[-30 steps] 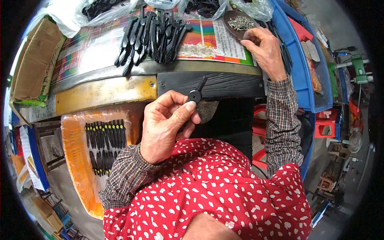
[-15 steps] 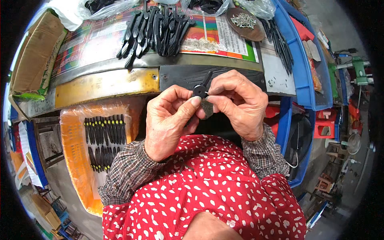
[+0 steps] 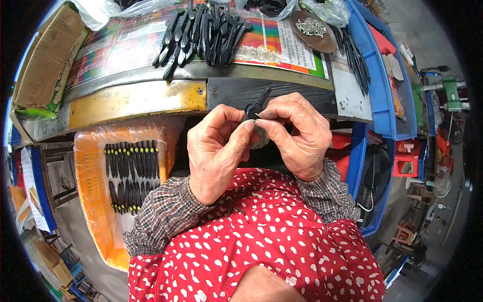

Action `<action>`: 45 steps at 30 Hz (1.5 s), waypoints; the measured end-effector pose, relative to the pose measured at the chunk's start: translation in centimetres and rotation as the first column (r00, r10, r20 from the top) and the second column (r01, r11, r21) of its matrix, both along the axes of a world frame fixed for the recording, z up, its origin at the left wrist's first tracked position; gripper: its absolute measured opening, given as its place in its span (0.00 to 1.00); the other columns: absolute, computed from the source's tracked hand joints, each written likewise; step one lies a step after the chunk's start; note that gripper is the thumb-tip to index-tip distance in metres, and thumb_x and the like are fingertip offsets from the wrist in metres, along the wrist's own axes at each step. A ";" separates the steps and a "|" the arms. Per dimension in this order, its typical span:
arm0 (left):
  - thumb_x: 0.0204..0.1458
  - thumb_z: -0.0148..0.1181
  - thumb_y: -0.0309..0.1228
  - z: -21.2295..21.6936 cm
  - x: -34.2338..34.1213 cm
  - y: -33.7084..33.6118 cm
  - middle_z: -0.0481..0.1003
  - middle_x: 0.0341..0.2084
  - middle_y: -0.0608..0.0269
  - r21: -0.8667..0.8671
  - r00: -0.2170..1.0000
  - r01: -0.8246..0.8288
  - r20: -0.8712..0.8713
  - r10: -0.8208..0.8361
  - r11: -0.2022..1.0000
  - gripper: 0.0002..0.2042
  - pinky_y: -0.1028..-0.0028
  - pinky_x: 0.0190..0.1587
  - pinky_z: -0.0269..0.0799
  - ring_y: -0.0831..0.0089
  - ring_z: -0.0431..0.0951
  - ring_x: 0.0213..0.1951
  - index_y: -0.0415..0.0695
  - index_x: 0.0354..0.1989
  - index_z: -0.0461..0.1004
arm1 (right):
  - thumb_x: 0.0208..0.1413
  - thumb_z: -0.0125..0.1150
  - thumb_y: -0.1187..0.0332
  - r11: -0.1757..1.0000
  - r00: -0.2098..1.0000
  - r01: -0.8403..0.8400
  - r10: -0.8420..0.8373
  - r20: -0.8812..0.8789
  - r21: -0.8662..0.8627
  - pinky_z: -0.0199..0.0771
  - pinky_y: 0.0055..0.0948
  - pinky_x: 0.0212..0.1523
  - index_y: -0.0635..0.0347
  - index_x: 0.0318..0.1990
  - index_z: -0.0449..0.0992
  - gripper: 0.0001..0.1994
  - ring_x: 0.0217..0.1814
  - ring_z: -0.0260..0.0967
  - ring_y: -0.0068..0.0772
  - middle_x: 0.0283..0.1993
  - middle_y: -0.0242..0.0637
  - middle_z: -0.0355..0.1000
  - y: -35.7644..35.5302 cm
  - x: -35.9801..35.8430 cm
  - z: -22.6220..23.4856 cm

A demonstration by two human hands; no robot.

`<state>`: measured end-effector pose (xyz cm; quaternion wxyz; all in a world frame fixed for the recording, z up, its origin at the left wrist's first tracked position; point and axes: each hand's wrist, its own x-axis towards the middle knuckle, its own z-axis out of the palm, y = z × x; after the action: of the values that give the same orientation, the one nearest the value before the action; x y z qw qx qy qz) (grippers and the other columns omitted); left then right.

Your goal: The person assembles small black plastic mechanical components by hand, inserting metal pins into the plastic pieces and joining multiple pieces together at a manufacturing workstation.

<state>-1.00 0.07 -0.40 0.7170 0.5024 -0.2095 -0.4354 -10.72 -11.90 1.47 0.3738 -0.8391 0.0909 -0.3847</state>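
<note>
My left hand (image 3: 216,148) and my right hand (image 3: 294,133) meet in front of my chest, below the table's edge. Together they pinch a small black plastic part (image 3: 255,106) with a round head and a thin stem that sticks up and to the right. My right thumb and forefinger press a tiny metal piece against its head. A heap of the same black parts (image 3: 204,30) lies on the colourful printed sheet (image 3: 126,43) on the table beyond my hands. A brown dish of small metal pieces (image 3: 313,27) sits at the far right of the sheet.
An orange crate (image 3: 95,191) lined with plastic, holding rows of black parts, stands low at my left. A cardboard box (image 3: 43,55) sits at the table's left end. Blue trays (image 3: 377,75) with more black strips run along the right. Red stools and clutter lie further right.
My right hand came back from the brown dish at the far right of the table and joined my left hand on the black part. The left hand has barely moved.
</note>
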 end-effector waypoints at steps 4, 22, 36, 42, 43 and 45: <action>0.54 0.55 0.22 -0.4 -0.6 -0.2 0.73 0.22 0.67 -0.014 0.973 -0.110 0.202 0.110 0.994 0.04 0.86 0.19 0.60 0.88 0.66 0.20 0.37 0.37 0.69 | 0.41 0.65 0.80 0.998 0.999 0.031 -0.031 0.009 0.051 0.72 0.27 0.31 0.66 0.30 0.74 0.08 0.30 0.71 0.33 0.29 0.39 0.71 0.4 0.2 -0.6; 0.56 0.53 0.25 -0.6 -0.2 0.2 0.74 0.24 0.66 -0.046 0.994 -0.009 0.109 0.014 0.999 0.04 0.87 0.19 0.59 0.88 0.67 0.20 0.39 0.37 0.67 | 0.49 0.62 0.78 0.605 0.988 -0.077 0.152 -0.020 0.793 0.66 0.13 0.20 0.66 0.44 0.66 0.15 0.23 0.65 0.14 0.31 0.32 0.69 0.1 0.1 -0.3; 0.56 0.54 0.25 -0.7 -0.6 0.1 0.74 0.24 0.66 -0.046 0.994 -0.018 0.106 0.023 0.999 0.04 0.87 0.18 0.59 0.88 0.68 0.20 0.39 0.36 0.69 | 0.52 0.60 0.76 0.624 0.967 -0.058 0.228 -0.111 0.779 0.62 0.12 0.18 0.68 0.36 0.72 0.06 0.22 0.63 0.11 0.27 0.29 0.70 0.2 0.3 0.0; 0.56 0.53 0.26 -0.5 -0.3 0.2 0.74 0.23 0.64 -0.056 0.999 0.008 0.044 -0.006 0.998 0.03 0.87 0.18 0.58 0.87 0.67 0.18 0.39 0.35 0.68 | 0.53 0.58 0.76 0.609 0.964 -0.083 0.250 -0.092 0.789 0.62 0.12 0.18 0.68 0.37 0.71 0.06 0.23 0.64 0.12 0.27 0.29 0.69 0.3 0.5 0.1; 0.56 0.53 0.26 -0.5 -0.3 0.1 0.74 0.23 0.64 -0.054 0.999 0.007 0.044 -0.005 0.998 0.03 0.87 0.18 0.58 0.87 0.67 0.18 0.39 0.35 0.68 | 0.54 0.58 0.76 0.586 0.965 -0.117 0.258 -0.048 0.802 0.62 0.12 0.18 0.68 0.37 0.71 0.06 0.23 0.64 0.12 0.27 0.29 0.69 0.3 0.5 0.1; 0.56 0.54 0.25 -0.4 -0.4 0.1 0.74 0.23 0.64 -0.039 0.998 0.015 0.056 -0.013 0.999 0.03 0.87 0.18 0.58 0.87 0.67 0.19 0.39 0.35 0.68 | 0.54 0.58 0.76 0.599 0.963 -0.099 0.258 -0.075 0.795 0.62 0.12 0.17 0.68 0.37 0.71 0.06 0.23 0.64 0.12 0.27 0.29 0.69 0.2 0.3 0.0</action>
<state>-1.37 0.20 -0.84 0.7176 0.4985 -0.2414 -0.4223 -10.44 -11.74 1.50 0.7291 -0.6272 0.1988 -0.1886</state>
